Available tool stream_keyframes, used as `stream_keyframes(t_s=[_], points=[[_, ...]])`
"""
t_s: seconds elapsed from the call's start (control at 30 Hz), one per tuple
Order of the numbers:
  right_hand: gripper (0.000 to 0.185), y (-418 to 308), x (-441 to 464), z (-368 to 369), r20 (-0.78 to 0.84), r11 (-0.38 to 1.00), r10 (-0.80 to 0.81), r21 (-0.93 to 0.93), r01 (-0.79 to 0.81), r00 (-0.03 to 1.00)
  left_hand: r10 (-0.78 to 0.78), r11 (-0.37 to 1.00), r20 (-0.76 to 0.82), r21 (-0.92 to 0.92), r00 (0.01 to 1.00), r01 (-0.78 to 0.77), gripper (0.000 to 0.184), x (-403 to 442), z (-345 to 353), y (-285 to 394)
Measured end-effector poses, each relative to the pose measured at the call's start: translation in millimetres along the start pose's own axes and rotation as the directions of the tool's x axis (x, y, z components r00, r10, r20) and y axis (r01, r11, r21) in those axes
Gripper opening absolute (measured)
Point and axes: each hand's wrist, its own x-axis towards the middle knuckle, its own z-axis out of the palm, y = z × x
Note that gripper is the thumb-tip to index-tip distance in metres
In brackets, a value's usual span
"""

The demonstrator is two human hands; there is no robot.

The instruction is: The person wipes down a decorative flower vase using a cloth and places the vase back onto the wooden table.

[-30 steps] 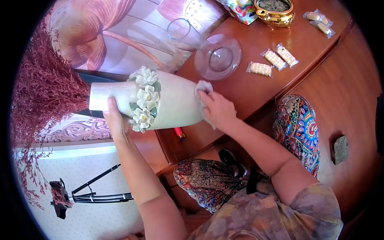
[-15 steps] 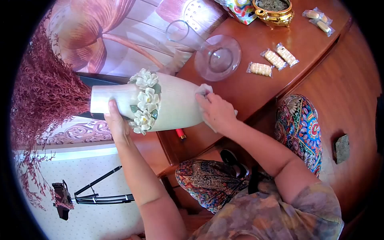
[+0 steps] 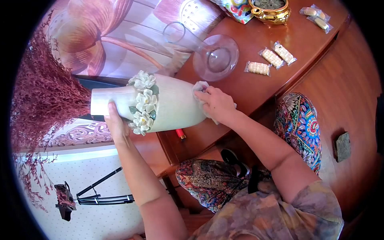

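Note:
A pale green vase [image 3: 178, 102] with a band of white sculpted flowers [image 3: 146, 101] lies across the view, its mouth toward the left. Dried reddish-purple sprigs [image 3: 48, 84] spread out of the mouth. My left hand [image 3: 117, 122] is closed round the near side of the neck, thumb on top; its other fingers are hidden behind. At the base end, my right hand [image 3: 218, 105] presses a whitish cloth [image 3: 200, 87] against the vase wall. The cloth is bunched under the fingers.
Beyond the vase, a clear glass decanter [image 3: 216, 58] stands on the reddish-brown table [image 3: 256, 90]. Several wrapped snacks [image 3: 273, 58] and a gold pot [image 3: 272, 14] are farther over. A red object [image 3: 181, 133] lies by the vase. A black tripod [image 3: 106, 198] is at lower left.
My right hand, with the cloth, has shifted slightly left and up along the vase's base end. My left hand keeps its hold on the neck. The view has shifted slightly.

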Motion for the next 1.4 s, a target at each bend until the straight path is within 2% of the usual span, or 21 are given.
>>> stream_keyframes(t_s=[0.13,0.17,0.3,0.37,0.5,0.6,0.67,0.77,0.9,0.97,1.1,1.17,1.27,1.33,1.4], points=[[0.037,-9.3,-7.1,-0.7,0.055,1.000,0.004,-0.023,-0.003,0.999,0.028,1.000,0.007,0.001,1.000,-0.028,0.049,6.3,-4.4,-5.6],[0.036,-10.9,-8.9,-0.9,0.080,0.998,0.018,-0.056,-0.013,0.997,0.045,0.998,0.040,0.044,0.998,-0.047,0.058,8.0,-7.4,-8.3],[0.033,0.1,0.4,-1.0,0.068,0.998,0.003,-0.068,0.001,0.998,0.007,0.999,0.058,0.042,0.998,-0.010,0.057,2.3,-5.1,-3.3],[0.042,-6.1,-3.3,-0.7,0.072,0.990,0.035,-0.135,-0.025,0.997,0.023,0.999,0.045,0.039,0.999,-0.025,0.057,6.7,-7.2,-6.5],[0.042,-3.5,-5.0,3.6,0.074,0.994,0.035,-0.104,-0.027,0.997,0.035,0.999,0.043,0.033,0.998,-0.036,0.057,5.5,-6.6,-6.9],[0.041,3.3,0.0,1.7,0.046,0.997,0.043,-0.064,-0.040,0.998,0.002,0.999,0.052,0.052,0.999,-0.005,0.057,0.7,-3.1,-1.7],[0.041,-3.3,-3.5,-1.9,0.086,0.997,0.056,-0.053,-0.052,0.995,-0.046,0.999,0.024,0.030,0.999,0.045,0.057,2.4,-2.4,-1.0],[0.041,-7.0,-5.9,-0.3,0.077,0.999,0.038,-0.018,-0.036,0.996,0.027,0.999,0.048,0.022,0.998,-0.028,0.056,3.4,-2.5,-4.7],[0.041,1.1,3.7,-3.0,0.040,0.998,0.016,-0.061,-0.013,0.999,0.021,0.999,0.044,0.031,0.999,-0.023,0.057,0.7,-1.2,-2.2],[0.041,-4.5,-1.3,-4.9,0.042,0.999,0.024,-0.046,-0.022,0.999,-0.010,0.998,-0.019,0.057,1.000,0.011,0.058,5.0,-3.9,-5.2],[0.034,-8.1,-2.2,-5.2,0.082,0.999,0.019,0.029,-0.022,0.996,-0.007,0.999,-0.001,0.035,1.000,0.007,0.058,1.5,-3.8,-4.9],[0.036,3.5,7.6,-3.2,0.035,1.000,0.010,0.016,-0.010,0.999,-0.050,0.998,0.020,0.027,0.999,0.050,0.057,-1.2,-0.1,2.1],[0.034,-3.6,2.8,-8.0,0.072,0.999,0.031,0.028,-0.034,0.997,0.012,0.999,0.025,0.029,1.000,-0.013,0.056,7.2,-7.6,-7.6],[0.031,-7.1,1.9,-7.7,0.075,0.999,0.042,0.024,-0.044,0.996,0.012,0.999,-0.027,0.039,1.000,-0.011,0.054,5.1,-0.3,-2.8],[0.030,-2.9,-0.8,-4.3,0.094,0.997,0.067,0.019,-0.069,0.993,-0.002,0.999,0.029,0.040,1.000,0.001,0.053,3.6,-4.3,-4.2]])
